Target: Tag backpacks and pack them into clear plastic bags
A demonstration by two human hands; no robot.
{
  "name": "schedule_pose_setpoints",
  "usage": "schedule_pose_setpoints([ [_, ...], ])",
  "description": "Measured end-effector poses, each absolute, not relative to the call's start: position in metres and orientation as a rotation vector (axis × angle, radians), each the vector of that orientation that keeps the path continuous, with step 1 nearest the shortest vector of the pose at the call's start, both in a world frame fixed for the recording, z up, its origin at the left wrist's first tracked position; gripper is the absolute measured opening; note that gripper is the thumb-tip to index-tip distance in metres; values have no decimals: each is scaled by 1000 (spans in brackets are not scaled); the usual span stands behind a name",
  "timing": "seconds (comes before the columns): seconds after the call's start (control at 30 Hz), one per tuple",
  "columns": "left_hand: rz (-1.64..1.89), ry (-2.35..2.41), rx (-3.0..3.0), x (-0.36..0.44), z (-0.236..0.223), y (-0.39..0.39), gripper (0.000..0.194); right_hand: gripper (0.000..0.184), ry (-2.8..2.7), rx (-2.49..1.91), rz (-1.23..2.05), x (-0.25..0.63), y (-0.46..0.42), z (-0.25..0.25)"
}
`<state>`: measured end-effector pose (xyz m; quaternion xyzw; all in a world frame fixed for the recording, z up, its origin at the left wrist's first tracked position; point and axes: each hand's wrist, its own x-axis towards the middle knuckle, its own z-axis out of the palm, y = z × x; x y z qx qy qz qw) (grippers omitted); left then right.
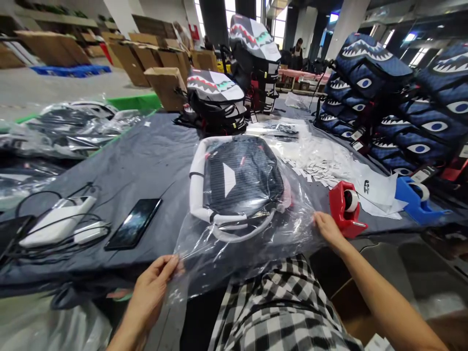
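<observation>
A dark ribbed backpack (243,173) with light grey straps lies inside a clear plastic bag (234,258) at the table's front edge. The bag's loose end faces me and hangs a little over the edge. At its left corner, my left hand (155,282) pinches the plastic between thumb and fingers. My right hand (328,229) pinches the opposite corner, just left of a red tape dispenser (345,209). The plastic is spread out between both hands. Neither hand touches the backpack itself.
Left of the bag lie a black phone (133,224) and a white power bank (58,222) with tangled cables. A blue tape dispenser (419,200) and small white tags (314,170) are at right. Stacked shark-pattern backpacks (365,83) stand behind; bagged ones (73,126) lie far left.
</observation>
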<state>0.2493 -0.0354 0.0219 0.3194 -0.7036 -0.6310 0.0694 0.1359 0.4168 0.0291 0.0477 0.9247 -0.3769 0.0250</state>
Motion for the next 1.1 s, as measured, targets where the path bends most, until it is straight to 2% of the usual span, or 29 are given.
schedule_pose_setpoints([
  [0.1,-1726,-2266,846,250,19,-45,56,48,2618,272,-1427,140,424,33],
  [0.2,-1972,-2125,940,253,15,-46,68,48,2323,477,-1677,150,422,39],
  [0.27,-2140,-2044,943,257,13,-44,71,51,2348,527,-1662,155,417,41],
  [0.4,-2154,-1883,913,261,16,-41,66,58,2611,323,-1520,159,411,35],
  [0.5,-2212,-1704,973,261,18,-43,66,62,2488,371,-1623,162,418,26],
  [0.63,-2483,-1496,993,270,17,-46,73,76,2233,445,-1797,171,430,16],
  [0.73,-2649,-1419,903,285,17,-46,70,83,2149,444,-1914,180,432,18],
  [0.9,-2516,-1507,1040,302,21,-34,69,85,2207,465,-1932,183,426,35],
  [1.03,-2440,-1396,1114,324,9,-29,48,93,2216,463,-1859,184,423,47],
  [1.1,-2434,-1270,1170,339,0,-32,52,92,2220,464,-1852,186,424,47],
])
